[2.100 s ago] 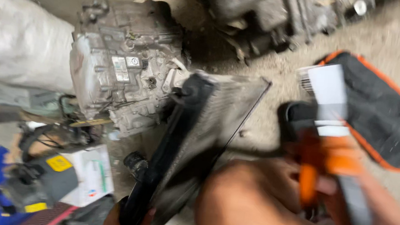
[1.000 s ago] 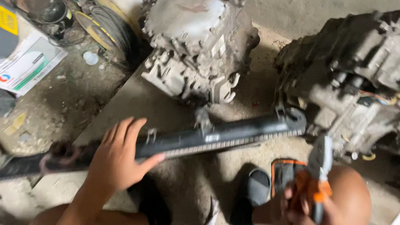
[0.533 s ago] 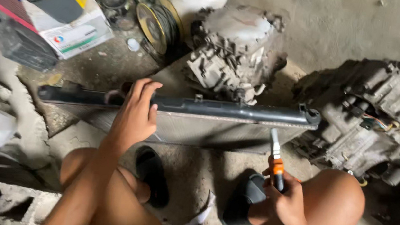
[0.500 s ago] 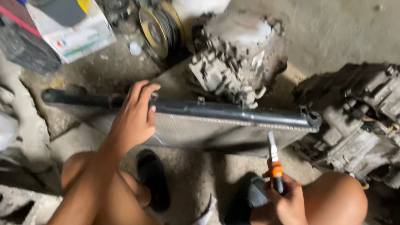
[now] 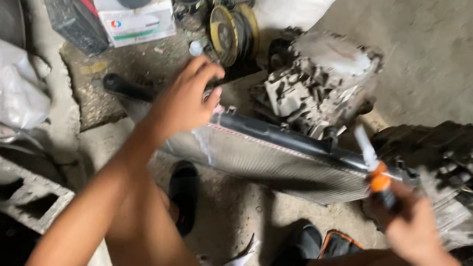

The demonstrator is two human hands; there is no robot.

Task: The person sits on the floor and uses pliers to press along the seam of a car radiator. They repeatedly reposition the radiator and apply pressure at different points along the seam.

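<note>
Left hand [image 5: 184, 102] rests on the top edge of the long black-capped finned metal radiator [image 5: 280, 163], its grip spread apart over the black tank. Right hand [image 5: 412, 228], grip clamped on an orange-collared tool with a pale tip [image 5: 373, 166], sits at the radiator's far end. Grey cast-metal gearbox [image 5: 323, 77] lies just beyond the radiator.
</note>
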